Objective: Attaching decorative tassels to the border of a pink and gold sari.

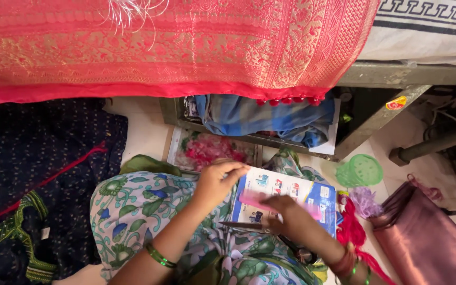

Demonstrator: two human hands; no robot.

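Here, white-and-blue printed flat packet (283, 198) lies on lap over green floral cloth (133, 206), near centre of scene. Thin pink strip (281, 204) lies across packet, long axis left-right, slightly tilted down to right. Left hand (218, 182) curled, fingertips pinching packet's far-left corner. Right hand (286, 217) half closed, fingers on pink strip, gripping dark scissors (249, 226), blades pointing left.

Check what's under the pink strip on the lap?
The pink strip lies on a white-and-blue printed packet, which rests on the floral-clothed lap. The right hand covers the strip's middle; the packet's underside is hidden.
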